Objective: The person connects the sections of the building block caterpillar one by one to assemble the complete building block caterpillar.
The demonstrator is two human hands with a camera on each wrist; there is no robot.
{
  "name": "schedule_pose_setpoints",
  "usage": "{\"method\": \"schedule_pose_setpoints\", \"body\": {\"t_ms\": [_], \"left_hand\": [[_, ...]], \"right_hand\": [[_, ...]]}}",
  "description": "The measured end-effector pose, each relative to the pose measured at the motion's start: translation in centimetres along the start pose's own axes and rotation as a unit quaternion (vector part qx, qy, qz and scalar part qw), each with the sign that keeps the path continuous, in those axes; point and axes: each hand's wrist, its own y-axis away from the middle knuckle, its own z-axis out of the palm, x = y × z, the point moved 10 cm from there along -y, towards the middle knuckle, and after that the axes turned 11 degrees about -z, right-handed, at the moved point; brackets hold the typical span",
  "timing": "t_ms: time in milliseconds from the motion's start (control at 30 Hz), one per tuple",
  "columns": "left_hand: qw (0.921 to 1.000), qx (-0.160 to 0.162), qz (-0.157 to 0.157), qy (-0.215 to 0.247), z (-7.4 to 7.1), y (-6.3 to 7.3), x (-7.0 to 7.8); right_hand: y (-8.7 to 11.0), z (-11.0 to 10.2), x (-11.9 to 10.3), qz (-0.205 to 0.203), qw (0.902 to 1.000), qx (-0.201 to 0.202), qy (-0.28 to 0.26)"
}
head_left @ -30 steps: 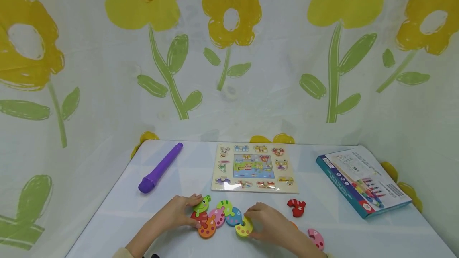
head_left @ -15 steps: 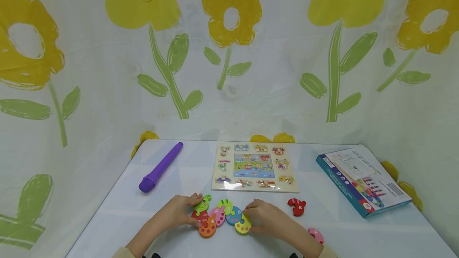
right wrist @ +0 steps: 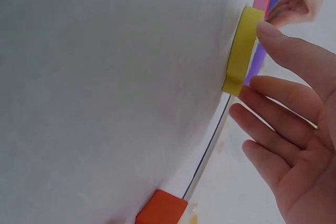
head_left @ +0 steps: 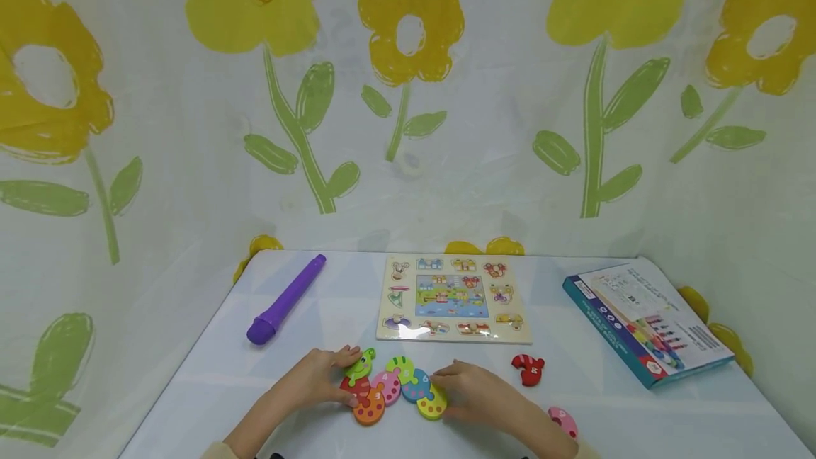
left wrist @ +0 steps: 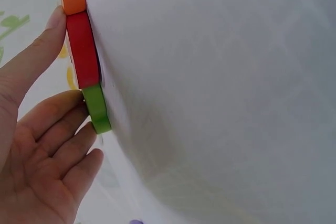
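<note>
A chain of wooden number puzzle pieces forms a caterpillar at the front middle of the table. At its left end are the green caterpillar head [head_left: 360, 367] and a red piece [left wrist: 83, 51]; my left hand [head_left: 315, 380] holds this end, thumb at the red piece and fingers against the head. An orange piece [head_left: 368, 409], a pink piece [head_left: 385, 386], a green piece [head_left: 400, 368] and a blue piece [head_left: 417, 386] follow. At the right end, my right hand [head_left: 474, 394] pinches the yellow piece [right wrist: 244, 48], which sits against the blue one.
Loose red [head_left: 529, 369] and pink [head_left: 563, 420] pieces lie to the right, and an orange block [right wrist: 161, 208] shows in the right wrist view. Behind are a purple microphone-shaped toy [head_left: 287, 299], a wooden peg puzzle board [head_left: 452, 298] and a flat box [head_left: 647, 321].
The yellow piece has shifted slightly up and left with my right hand, closing against the blue piece. An orange bit beside the right wrist is now covered. My left hand stays still.
</note>
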Motion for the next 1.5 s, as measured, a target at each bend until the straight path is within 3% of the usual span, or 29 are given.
{"method": "schedule_pose_setpoints", "body": {"t_ms": [833,1500], "left_hand": [[0.9999,-0.007,0.006,-0.010,0.3,-0.1,0.3],[0.9989,-0.020,0.035,-0.024,0.3,-0.2,0.6]], "right_hand": [[5.4,-2.4,2.9,0.053,0.9854,0.059,-0.150],[10.8,-4.3,8.4,0.114,0.9812,0.093,-0.125]]}}
